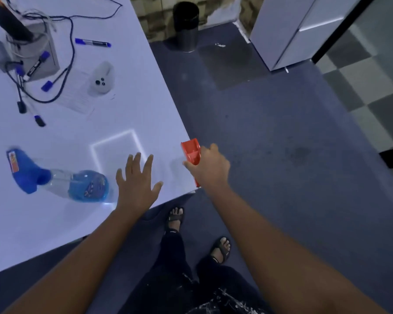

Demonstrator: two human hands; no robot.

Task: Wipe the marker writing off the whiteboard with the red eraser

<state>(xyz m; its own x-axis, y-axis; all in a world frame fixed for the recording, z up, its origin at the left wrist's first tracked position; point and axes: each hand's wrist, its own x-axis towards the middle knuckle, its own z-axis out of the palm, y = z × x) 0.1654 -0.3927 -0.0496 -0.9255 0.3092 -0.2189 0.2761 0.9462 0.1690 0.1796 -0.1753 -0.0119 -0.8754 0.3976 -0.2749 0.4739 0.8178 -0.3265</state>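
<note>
right hand (210,165) grasping red plastic eraser (191,152) at white board's (55,220) right edge, left hand (136,181) splayed flat; wiping under way, next stroke leftward.

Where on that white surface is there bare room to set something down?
Bare room lies between the spray bottle and the markers, and along the near edge of the whiteboard by the left hand. The far corner, around the cables, is crowded.

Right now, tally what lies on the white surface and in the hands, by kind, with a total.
Markers: 4 (one lies apart, three among the cables)
Spray bottle: 1
Red eraser, gripped by the right hand: 1
White remote-like device: 1
Grey box with cables: 1
Total: 8
The left hand holds nothing.
</note>
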